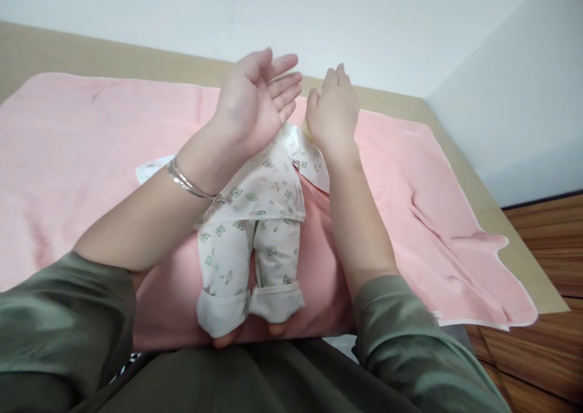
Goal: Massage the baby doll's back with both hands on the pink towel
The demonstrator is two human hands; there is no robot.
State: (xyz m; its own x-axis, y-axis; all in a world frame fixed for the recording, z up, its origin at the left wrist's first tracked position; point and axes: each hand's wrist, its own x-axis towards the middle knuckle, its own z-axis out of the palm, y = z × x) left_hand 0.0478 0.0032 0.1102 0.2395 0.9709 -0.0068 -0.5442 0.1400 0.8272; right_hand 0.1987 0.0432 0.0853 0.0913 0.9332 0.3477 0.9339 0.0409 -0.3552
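A baby doll in white printed pyjamas (273, 243) lies on a pink blanket (68, 133), its feet towards me and its trouser cuffs rolled up. My left hand (262, 94) is held over the doll's upper end, palm showing and fingers stretched apart, with nothing in it. Beside it on the right, my right hand (334, 106) shows its back, fingers straight and thumb raised, also holding nothing visible. It is over or near the doll's sleeve (314, 164); I cannot tell whether it touches. The doll's head is hidden behind my hands.
The blanket covers most of a light wooden table (437, 112), with folds at its right side. A white wall (364, 24) rises behind the table. Brown wood-grain flooring (546, 243) shows at the right. My body is close against the near edge.
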